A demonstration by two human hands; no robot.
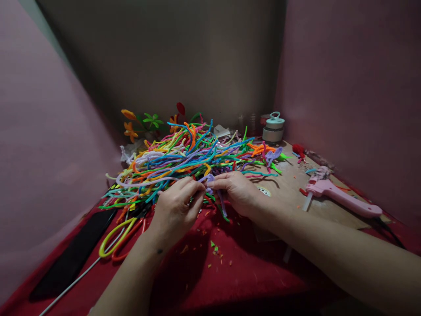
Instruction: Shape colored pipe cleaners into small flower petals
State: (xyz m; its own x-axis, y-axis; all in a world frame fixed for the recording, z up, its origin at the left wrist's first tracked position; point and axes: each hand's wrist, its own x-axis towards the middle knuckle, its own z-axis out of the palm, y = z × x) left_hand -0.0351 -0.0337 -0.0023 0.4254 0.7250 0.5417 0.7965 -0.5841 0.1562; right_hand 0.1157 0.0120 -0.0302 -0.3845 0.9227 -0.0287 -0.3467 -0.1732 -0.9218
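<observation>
"Well, where's our purple piece?"
"At the near edge of the pipe-cleaner heap: our left hand and right hand both pinch it, fingers nearly closed."
"What could go wrong?"
"Its fuzz might snag the heap if we tug carelessly."

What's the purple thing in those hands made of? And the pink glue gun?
The purple piece looks like fuzzy pipe cleaner, probably soft fibre over wire: furry edges, curled shape. The pink glue gun seems smooth, hard plastic: even, slightly shiny surface.
</observation>
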